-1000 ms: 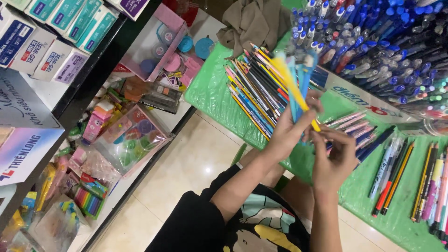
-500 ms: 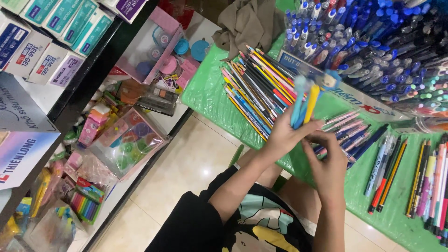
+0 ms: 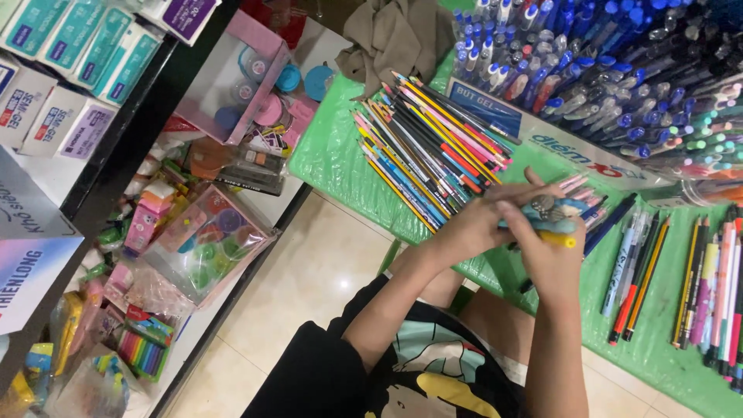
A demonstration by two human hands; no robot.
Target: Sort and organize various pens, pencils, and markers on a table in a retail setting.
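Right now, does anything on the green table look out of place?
Yes: a crumpled brown cloth lies bunched at the far edge of the green table, beside the fanned pencils. Both hands hold a few pens.

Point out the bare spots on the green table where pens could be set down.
Bare green cover lies left of the fanned pencil pile, and along the near edge below the pen rows. Around both hands and the pen tubs it is crowded.

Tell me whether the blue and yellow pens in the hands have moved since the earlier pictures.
Yes. The blue and yellow pens stood upright before the pencil pile; now they lie low, right of it, between left hand and right hand.
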